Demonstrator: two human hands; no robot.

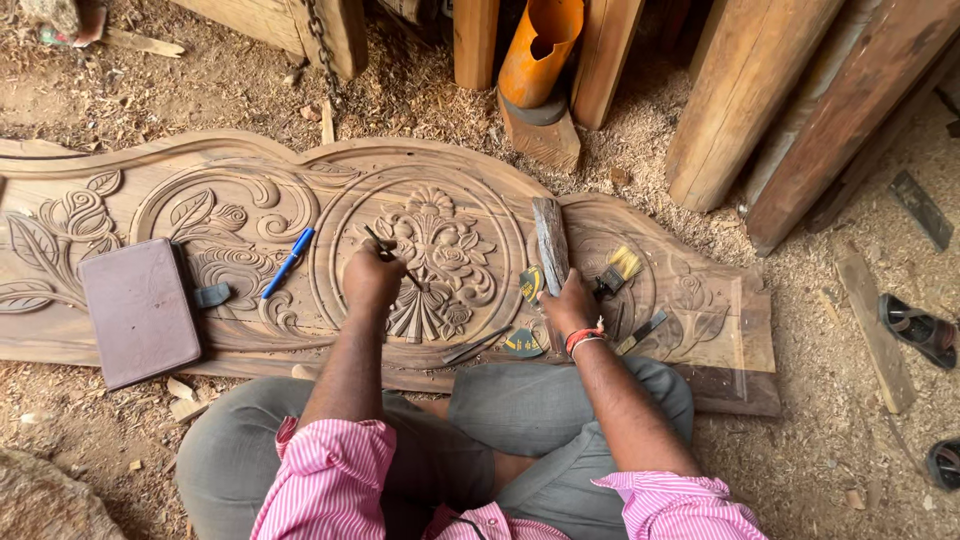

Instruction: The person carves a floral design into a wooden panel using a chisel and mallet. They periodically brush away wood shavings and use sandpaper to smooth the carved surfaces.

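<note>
Sawdust and wood shavings covered the whole floor (820,440) of what looked like an open workshop, with heavy timber posts (745,95) and an orange pipe piece (540,45) leaning at the far side.

Only one view to go by, the head camera looking straight down. The person sat cross-legged with a long carved wooden panel (250,170) laid flat on the ground in front of their knees. The left hand (372,280) was clenched around a thin chisel (392,256), its tip set into the central flower carving (435,250) just beyond the grip. The right hand (568,305) was closed around the lower end of a wooden mallet (549,240), whose head stood up and away from the grip, not touching the chisel at that instant.

Progress-wise, I'd guess it was pretty far along: the leaf scrolls, the round border and the middle bouquet were all cut in relief already. The part right of the right-hand grip looked shallower and less defined, so that's probably what was left, plus detail cleanup in the centre.

Well to the left of the left grip sat a dark purple case (140,310) and a blue pen (288,262). Near the right grip lay a yellow-bristled brush (620,268) and a few spare chisels (478,345).
</note>
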